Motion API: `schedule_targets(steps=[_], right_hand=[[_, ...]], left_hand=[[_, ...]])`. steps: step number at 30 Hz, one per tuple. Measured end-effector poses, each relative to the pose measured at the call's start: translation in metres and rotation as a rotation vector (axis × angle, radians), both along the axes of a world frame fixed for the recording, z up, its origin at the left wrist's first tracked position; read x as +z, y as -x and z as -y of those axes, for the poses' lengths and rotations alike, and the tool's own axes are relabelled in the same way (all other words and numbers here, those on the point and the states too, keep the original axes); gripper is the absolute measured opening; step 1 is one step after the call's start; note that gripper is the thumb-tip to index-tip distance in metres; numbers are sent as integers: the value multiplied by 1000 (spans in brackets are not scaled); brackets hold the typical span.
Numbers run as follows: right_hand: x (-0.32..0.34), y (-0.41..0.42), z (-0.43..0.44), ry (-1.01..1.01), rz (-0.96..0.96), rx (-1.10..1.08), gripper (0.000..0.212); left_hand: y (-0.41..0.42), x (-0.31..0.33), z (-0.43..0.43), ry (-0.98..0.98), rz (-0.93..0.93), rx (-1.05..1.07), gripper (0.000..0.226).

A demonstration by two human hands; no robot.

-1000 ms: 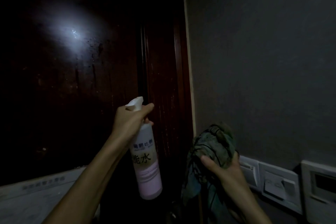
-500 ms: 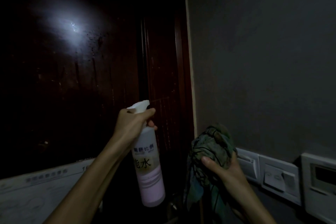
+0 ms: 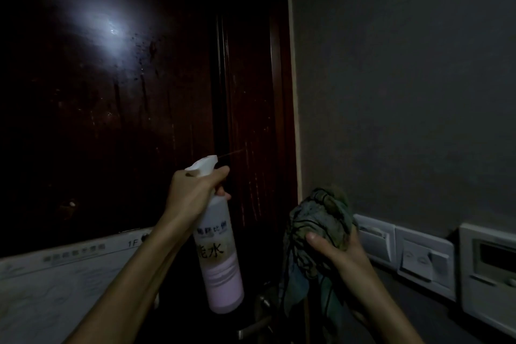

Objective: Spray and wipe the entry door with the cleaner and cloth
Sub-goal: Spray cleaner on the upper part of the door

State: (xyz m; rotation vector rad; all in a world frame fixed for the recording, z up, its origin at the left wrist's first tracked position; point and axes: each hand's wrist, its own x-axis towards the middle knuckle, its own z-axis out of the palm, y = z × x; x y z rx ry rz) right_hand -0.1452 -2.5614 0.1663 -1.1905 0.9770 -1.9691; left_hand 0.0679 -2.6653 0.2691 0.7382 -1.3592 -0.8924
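Observation:
The dark brown entry door [image 3: 117, 120] fills the left half of the dim view, wet with drips and showing a bright light reflection near the top. My left hand [image 3: 192, 193] grips the neck of a white spray bottle [image 3: 220, 268] with a pale pink lower half, a finger on the trigger. A thin jet leaves the nozzle toward the door's right edge and frame [image 3: 259, 153]. My right hand [image 3: 337, 257] holds a bunched greenish patterned cloth [image 3: 321, 229] lower right, away from the door.
A white printed floor-plan sheet [image 3: 64, 288] is fixed low on the door. A metal door handle [image 3: 257, 324] shows dimly at the bottom. White wall switches [image 3: 418, 257] and a control panel [image 3: 488, 268] sit on the grey wall [image 3: 405, 78].
The bottle and my left hand have shifted right and slightly down, and a spray jet now comes from the nozzle. My right hand with the cloth has hardly moved.

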Motion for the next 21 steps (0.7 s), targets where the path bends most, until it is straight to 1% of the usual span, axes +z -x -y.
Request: schedule_targets(steps=[2,5,6,9,11,13,14,17,18,19,21], right_hand=[[-1,-1,-1,-9,-12,12,52],[-2,-2,0,-18,-7,29,50],[-2,-3,1,-21,-2,37,51],[-2,-3,1,-19,-6,45,54],[-3,-3,0,-19,-14,41,60],[-7,-2,-1,-25,-22,45,66],[-8,-1,-1,-26,-21,53,67],[-13,0,-2,-19,-8,64,61],[-14,0,-2,-21,-6,65,60],[-15,0,-3,-25,-4,66,60],[-17,0,-2,-41,-4,61,62]], left_hand=[[-2,-5,-3,25,-14,65,24],[-2,-6,-11,24,-49,4,14],[-2,-6,-12,28,-41,4,13],[-3,-10,-11,45,13,63,19],[-5,-12,-13,28,19,-3,12],[-5,-15,-13,-25,-10,-75,33],[-5,-17,-14,-37,-12,-68,37],[-5,-25,-15,3,-26,74,14],[-6,-26,-17,16,-56,109,12],[-6,-27,-20,18,-77,118,15],[-6,-27,-22,0,-63,57,19]])
